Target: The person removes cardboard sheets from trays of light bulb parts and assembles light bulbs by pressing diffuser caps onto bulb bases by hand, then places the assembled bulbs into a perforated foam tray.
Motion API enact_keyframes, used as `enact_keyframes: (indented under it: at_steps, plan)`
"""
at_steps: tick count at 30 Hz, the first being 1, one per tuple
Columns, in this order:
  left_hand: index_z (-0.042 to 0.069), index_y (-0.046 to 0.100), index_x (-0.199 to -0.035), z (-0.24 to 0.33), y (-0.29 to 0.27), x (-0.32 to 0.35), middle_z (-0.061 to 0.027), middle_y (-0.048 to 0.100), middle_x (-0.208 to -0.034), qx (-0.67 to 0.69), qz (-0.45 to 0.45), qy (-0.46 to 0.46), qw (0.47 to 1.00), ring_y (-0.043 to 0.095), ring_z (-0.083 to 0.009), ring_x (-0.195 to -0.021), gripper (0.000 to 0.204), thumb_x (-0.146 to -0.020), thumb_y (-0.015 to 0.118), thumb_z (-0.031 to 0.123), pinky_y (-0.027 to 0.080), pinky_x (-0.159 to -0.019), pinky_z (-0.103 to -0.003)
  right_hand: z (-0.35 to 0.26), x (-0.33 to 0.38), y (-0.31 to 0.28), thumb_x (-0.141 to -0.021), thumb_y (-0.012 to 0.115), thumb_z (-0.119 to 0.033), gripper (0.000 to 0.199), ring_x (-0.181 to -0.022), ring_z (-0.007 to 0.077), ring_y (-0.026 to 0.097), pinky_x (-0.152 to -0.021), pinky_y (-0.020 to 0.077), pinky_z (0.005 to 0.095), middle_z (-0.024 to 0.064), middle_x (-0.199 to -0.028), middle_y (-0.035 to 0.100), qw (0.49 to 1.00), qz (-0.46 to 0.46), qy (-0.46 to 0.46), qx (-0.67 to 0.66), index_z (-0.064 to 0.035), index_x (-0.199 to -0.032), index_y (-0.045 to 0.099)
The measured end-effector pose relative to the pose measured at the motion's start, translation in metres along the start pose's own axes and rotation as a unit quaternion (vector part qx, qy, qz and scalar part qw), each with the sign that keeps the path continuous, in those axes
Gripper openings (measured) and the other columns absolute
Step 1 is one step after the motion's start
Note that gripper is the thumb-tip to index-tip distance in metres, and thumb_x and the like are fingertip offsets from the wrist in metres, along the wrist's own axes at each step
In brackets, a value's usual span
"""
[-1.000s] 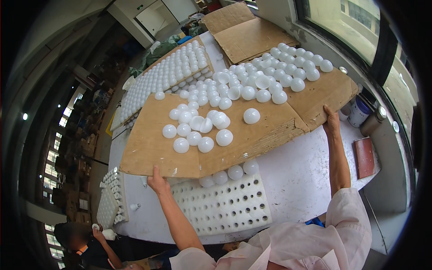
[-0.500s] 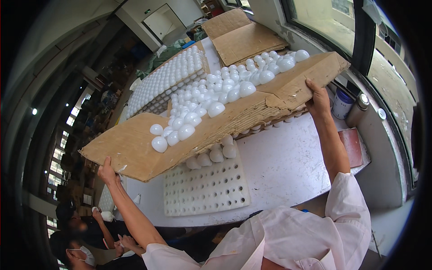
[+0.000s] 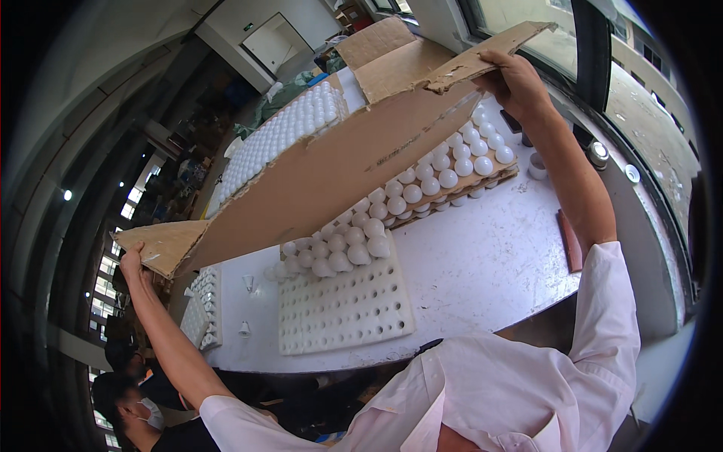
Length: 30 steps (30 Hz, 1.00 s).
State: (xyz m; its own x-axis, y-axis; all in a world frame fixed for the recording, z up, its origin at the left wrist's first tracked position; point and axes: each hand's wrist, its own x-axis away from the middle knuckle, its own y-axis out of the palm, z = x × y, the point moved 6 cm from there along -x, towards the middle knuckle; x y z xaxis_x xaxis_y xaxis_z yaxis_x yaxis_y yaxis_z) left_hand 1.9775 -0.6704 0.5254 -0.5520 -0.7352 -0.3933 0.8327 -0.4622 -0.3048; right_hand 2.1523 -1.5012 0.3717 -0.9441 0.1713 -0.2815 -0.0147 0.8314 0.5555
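Note:
A large brown cardboard sheet (image 3: pixel 301 188) with folded, ragged ends is held up across the table, its broad face tilted toward me. My left hand (image 3: pixel 134 264) grips its left end. At the far right end, my right hand (image 3: pixel 516 83) is closed on the edge, thumb on top. Below and behind it, white bulb-shaped domes (image 3: pixel 447 179) stand in rows on a cardboard-layered tray. More domes (image 3: pixel 339 261) cluster on the back of a white foam board with round holes (image 3: pixel 346 313). What lies behind the sheet is hidden.
A stacked tray of white domes (image 3: pixel 279 128) stands at the back left, with an open cardboard box (image 3: pixel 399 60) beyond. White table (image 3: pixel 467 279) has a foam tray (image 3: pixel 203 309) at left. A flask (image 3: pixel 597 154) stands by the window. Two people sit lower left.
Both hands have raised the cardboard and tipped it toward me. The loose domes seen on its top no longer show; rows of domes beneath have come into view.

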Motion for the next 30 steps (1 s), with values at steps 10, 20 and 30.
enact_keyframes:
  at_steps: [10,20,30]
  plan:
    - [-0.012,0.048,-0.115,0.103,0.008,-0.003,-0.0259,0.061,-0.108,0.138,-0.087,-0.073,0.984,0.065,-0.0385,-0.093,0.038,-0.082,0.057,0.005,0.055,-0.080,-0.048,-0.077,-0.018,-0.002,-0.092,0.052,-0.024,0.030,-0.083,0.0242,0.068,-0.074,0.0586,0.0303,0.0170,-0.092,0.066,0.990,-0.039,-0.004,0.138,0.0056,-0.098,0.058]
    - [-0.008,0.049,-0.119,0.181,0.010,-0.029,-0.0230,0.061,-0.109,0.147,-0.085,-0.003,0.985,0.064,-0.0364,-0.093,0.041,-0.083,0.058,0.010,0.055,-0.081,-0.046,-0.123,0.010,-0.033,-0.084,0.056,-0.017,0.018,-0.061,0.0225,0.063,-0.058,0.0533,0.0332,0.0122,-0.074,0.061,0.988,-0.015,-0.119,0.095,-0.0003,-0.088,0.056]
    - [-0.003,0.054,-0.123,0.236,-0.006,0.058,-0.0169,0.059,-0.119,-0.152,0.124,0.236,0.952,0.061,-0.0270,-0.102,0.044,-0.090,0.060,0.024,0.051,-0.085,-0.037,0.033,0.164,-0.142,-0.081,0.063,-0.018,0.061,-0.122,0.0279,0.049,-0.105,0.0379,0.0402,0.0201,-0.125,0.054,0.979,0.094,-0.181,-0.023,0.0100,-0.129,0.039]
